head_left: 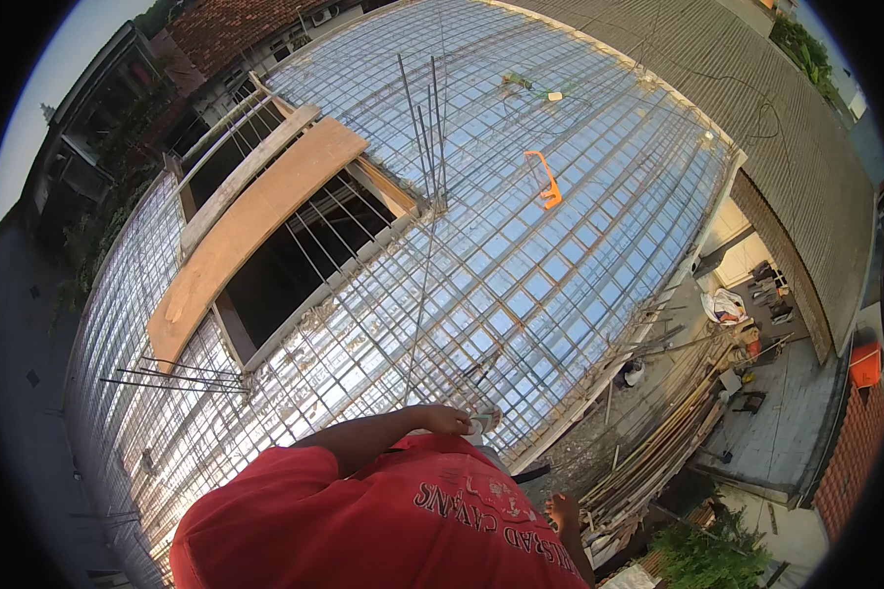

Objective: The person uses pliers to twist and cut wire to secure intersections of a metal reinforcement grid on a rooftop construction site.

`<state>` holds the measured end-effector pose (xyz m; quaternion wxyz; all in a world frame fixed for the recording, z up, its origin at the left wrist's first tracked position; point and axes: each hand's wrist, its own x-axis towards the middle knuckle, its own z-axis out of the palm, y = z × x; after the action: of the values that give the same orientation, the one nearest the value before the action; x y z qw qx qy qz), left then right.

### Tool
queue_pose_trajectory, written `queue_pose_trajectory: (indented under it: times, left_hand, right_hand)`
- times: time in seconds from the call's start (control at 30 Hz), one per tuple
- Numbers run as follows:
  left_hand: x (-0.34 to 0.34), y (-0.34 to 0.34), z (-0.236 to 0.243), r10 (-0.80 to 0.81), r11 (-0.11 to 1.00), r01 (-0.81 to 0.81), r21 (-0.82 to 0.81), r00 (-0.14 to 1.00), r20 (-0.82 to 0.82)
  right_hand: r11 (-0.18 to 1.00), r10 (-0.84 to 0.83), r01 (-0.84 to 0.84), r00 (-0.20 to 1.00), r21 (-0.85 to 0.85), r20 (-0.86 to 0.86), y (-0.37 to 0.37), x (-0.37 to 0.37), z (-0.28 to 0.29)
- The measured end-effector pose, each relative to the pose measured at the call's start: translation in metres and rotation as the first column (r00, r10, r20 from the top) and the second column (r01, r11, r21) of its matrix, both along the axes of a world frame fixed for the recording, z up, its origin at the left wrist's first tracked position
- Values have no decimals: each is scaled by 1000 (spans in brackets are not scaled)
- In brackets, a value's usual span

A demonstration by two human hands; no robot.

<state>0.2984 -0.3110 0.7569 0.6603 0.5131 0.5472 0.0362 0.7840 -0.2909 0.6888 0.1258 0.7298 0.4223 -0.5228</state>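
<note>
In front of my red shirt [383, 520], my left hand [449, 420] is held close to the waist with its fingers curled in. What it holds, if anything, is hidden. Just beyond it a pale grey foot or shoe [481, 424] shows on the steel mesh. My right hand [563, 512] hangs low by my right side, its fingers loosely bent and apart, with nothing seen in it. A wide grid of reinforcing bars [481, 285] lies over blue, shiny sheeting. Farther out, an orange hacksaw [552, 193] rests on the bars.
A dark rectangular opening [290, 280] lies left, partly bridged by a plywood board [255, 231]. Upright bars [432, 147] stand at its corner. Right, beyond the deck's edge [599, 393], lower ground holds piled bamboo poles [658, 442]. A green corded tool [514, 80] lies far off.
</note>
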Motion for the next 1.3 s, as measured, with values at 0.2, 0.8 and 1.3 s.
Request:
queue_pose_trajectory:
  times: [0.2, 0.8, 1.3]
  left_hand:
    - [-77, -163, -92, 889, 438, -893, 100, 414, -199]
    - [-55, -523, -112, 835, -519, -854, -45, -495, -240]
    - [-164, -615, 426, 714, -279, 696, 662, -311, 627]
  right_hand:
    - [-126, 975, -950, -66, 284, 213, 135, -33, -9]
    - [297, 953, -860, 236, 415, -191, 111, -561, 69]
    - [-424, 902, -895, -431, 139, -24, -39, -774, 86]
